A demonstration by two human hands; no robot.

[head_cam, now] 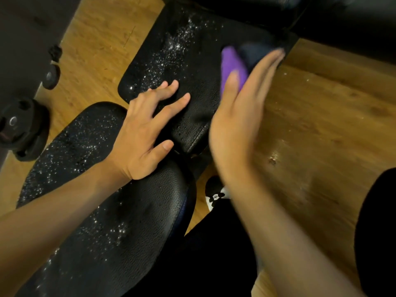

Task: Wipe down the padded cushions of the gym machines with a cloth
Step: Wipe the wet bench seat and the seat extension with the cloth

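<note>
Dim warm light, glinting droplets, motion-blurred right hand, dark corners

I record a wooden floor of light brown planks across the view. At the left edge a black round weight with a metal hub sits on the floor. Further back is a smaller black disc, with a black knob just beyond it. A dark panel fills the upper left corner, and a dark bulky frame crosses the top right. White specks are scattered on the floor at right. A black-and-white shoe stands at lower centre, above a dark-clothed leg.
</note>
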